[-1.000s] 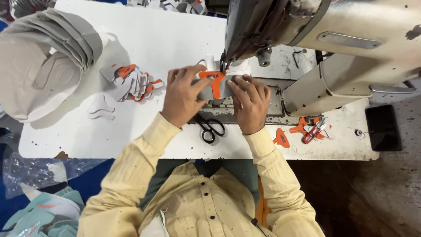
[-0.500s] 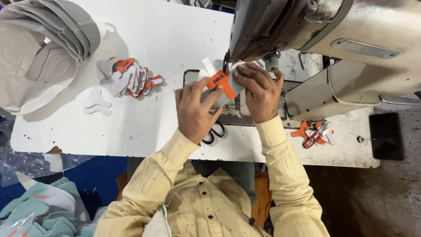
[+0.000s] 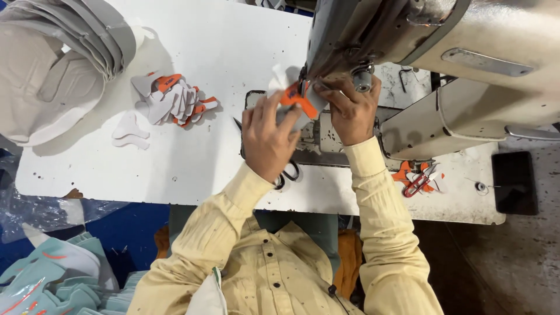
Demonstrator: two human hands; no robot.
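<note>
My left hand [image 3: 269, 139] and my right hand [image 3: 350, 114] both hold a small grey and orange cut piece [image 3: 293, 97] up against the underside of the sewing machine head [image 3: 420, 35]. The piece is lifted off the machine bed and tilted. My right fingers reach in by the needle area, which the machine head hides. Black scissors [image 3: 286, 172] lie on the table partly under my left wrist.
A pile of grey and orange cut pieces [image 3: 175, 99] and two white pieces [image 3: 129, 131] lie at the left of the white table [image 3: 175, 169]. A grey stack of shaped parts [image 3: 55, 64] fills the far left. Red snips [image 3: 417, 181] rest at right.
Both hands have lifted the piece from flat on the machine bed and moved it up toward the needle. My view has shifted closer to the machine.
</note>
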